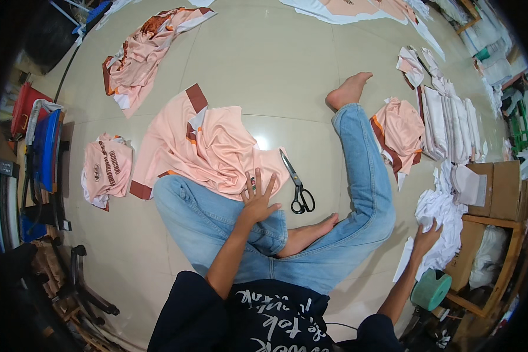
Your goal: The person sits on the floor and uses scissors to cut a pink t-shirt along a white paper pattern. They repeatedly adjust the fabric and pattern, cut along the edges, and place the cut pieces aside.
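My left hand lies flat with its fingers spread on the edge of a peach-pink fabric piece. That piece is crumpled on the tiled floor in front of my bent left leg, with brown and orange trim. Just right of the hand, black-handled scissors rest on the floor, blades pointing away from me and their tip by the cloth's edge. Far out to the right, my right hand is on a heap of white scraps. Its fingers look apart, and I make out nothing held in them.
Pink bundles lie at left and right; another pink piece is at far left. Folded white stacks, a cardboard box and a green roll line the right. A wheeled chair base stands left.
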Motion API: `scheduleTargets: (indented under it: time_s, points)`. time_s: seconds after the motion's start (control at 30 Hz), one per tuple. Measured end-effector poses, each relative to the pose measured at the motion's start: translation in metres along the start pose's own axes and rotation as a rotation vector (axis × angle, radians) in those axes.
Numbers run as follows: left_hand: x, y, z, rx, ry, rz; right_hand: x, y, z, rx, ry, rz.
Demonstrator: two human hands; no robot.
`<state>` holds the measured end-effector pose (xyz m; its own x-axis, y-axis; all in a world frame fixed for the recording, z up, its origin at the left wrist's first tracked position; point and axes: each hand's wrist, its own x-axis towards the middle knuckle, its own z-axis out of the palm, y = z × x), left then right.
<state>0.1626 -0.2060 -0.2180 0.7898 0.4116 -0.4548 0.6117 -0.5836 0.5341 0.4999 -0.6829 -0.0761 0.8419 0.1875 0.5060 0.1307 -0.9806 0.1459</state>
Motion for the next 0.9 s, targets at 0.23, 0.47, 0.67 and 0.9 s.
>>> scheduleTargets:
  time_s: [0.23, 0.47, 0.67, 0.9]
  points:
    - [0.000, -0.008, 0.002, -0.001, 0.031, 0.041, -0.112, -0.310, -0.059, 0.840, -0.461, -0.450]
    - [-0.011, 0.000, -0.001, -0.009, 0.323, 0.074, -0.130, -0.345, -0.025, 0.747, -0.697, -0.389]
    - [-0.031, 0.040, -0.036, -0.387, -0.084, 0.103, -0.134, -0.322, -0.028, 0.675, -0.528, -0.351]
    - [-0.108, -0.066, -0.103, -0.647, -0.528, 0.567, -0.130, -0.369, -0.062, 1.135, -0.611, -0.885]
